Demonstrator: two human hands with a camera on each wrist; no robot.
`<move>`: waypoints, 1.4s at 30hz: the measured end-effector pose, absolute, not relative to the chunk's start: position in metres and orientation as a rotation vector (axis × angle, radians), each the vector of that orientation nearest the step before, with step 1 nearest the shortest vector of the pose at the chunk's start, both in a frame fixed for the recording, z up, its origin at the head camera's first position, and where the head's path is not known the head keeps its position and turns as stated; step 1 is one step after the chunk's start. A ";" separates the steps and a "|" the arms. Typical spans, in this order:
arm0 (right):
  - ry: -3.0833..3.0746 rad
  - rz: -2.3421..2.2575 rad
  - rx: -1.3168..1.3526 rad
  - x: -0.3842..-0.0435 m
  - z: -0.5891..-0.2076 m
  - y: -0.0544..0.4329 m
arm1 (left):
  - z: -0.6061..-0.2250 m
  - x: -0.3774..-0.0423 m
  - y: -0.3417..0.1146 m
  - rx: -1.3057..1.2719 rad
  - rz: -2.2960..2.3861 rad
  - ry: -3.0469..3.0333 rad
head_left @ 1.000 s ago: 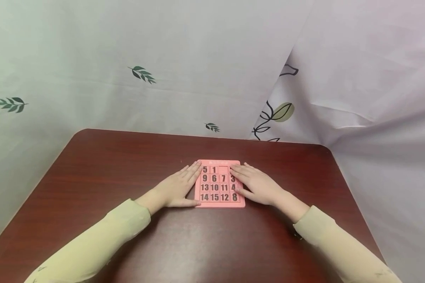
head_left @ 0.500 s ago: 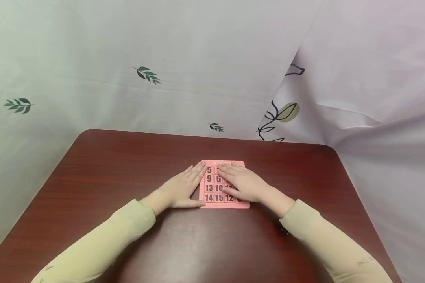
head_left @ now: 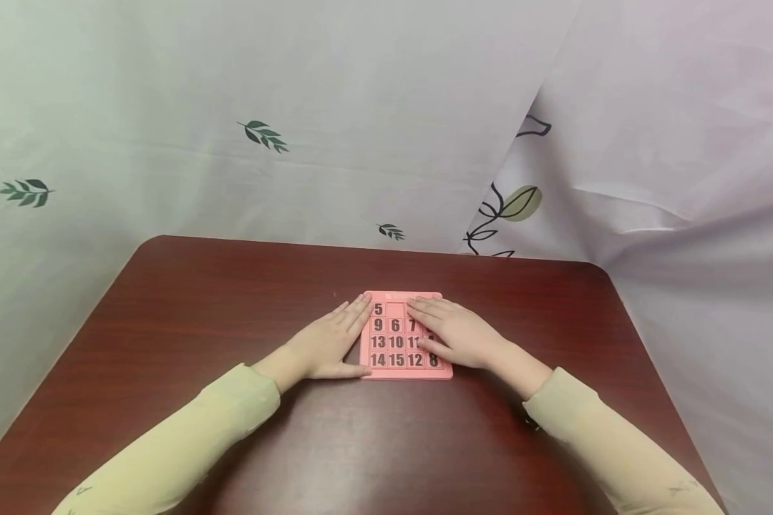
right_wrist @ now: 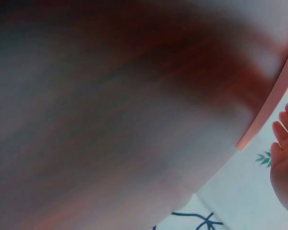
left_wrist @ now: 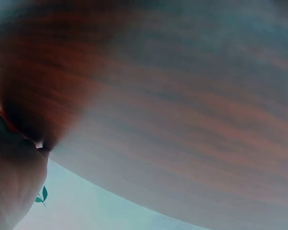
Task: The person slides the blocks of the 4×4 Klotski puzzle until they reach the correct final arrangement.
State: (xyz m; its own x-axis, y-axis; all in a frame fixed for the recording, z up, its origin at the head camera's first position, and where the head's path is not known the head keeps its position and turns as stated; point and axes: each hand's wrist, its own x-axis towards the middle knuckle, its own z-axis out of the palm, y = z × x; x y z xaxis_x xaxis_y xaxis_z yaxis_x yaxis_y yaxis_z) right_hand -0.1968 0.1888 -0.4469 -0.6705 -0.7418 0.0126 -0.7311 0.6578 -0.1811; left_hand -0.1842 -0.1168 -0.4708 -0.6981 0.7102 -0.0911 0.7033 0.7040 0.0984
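Note:
A pink sliding number puzzle [head_left: 396, 351] lies flat on the table, with black numbers on its square tiles. My left hand [head_left: 325, 343] lies along its left side, fingers straight at the upper left corner and thumb stretched to the lower left one. Over the right part of the board, my right hand [head_left: 464, 335] touches the tiles with extended fingers, hiding the upper right numbers. The vacant square [head_left: 396, 309] is in the top row beside the 5. In the right wrist view the puzzle's edge [right_wrist: 271, 103] shows beside the right hand [right_wrist: 285, 167].
The dark red-brown wooden table [head_left: 335, 443] has rounded far corners. Pale cloth [head_left: 335, 93] printed with leaves hangs behind it and along the right side. Light green sleeves [head_left: 174, 443] cover both forearms.
The right hand swept left across the top row, then drew back right. The vacant square shifted from third to second place, where the 1 was. The left hand kept its place on the puzzle.

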 end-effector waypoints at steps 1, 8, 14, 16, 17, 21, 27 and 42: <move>2.803 -0.265 -1.251 -0.197 -0.446 0.187 | -0.471 -0.184 -0.117 1.164 0.090 2.788; 2.766 -0.238 -1.321 -0.198 -0.445 0.164 | -0.469 -0.184 -0.115 1.176 0.082 2.786; 2.736 -0.210 -1.397 -0.200 -0.445 0.148 | -0.469 -0.184 -0.115 1.186 0.067 2.787; 2.731 -0.197 -1.398 -0.200 -0.445 0.146 | -0.468 -0.184 -0.115 1.182 0.063 2.786; 2.728 -0.190 -1.393 -0.200 -0.445 0.145 | -0.468 -0.184 -0.115 1.176 0.059 2.784; 2.735 -0.168 -1.355 -0.200 -0.445 0.151 | -0.467 -0.183 -0.116 1.172 0.060 2.784; 2.773 -0.179 -1.288 -0.196 -0.444 0.167 | -0.465 -0.183 -0.118 1.182 0.065 2.792; 2.790 -0.221 -1.307 -0.195 -0.448 0.168 | -0.465 -0.188 -0.117 1.128 0.110 2.810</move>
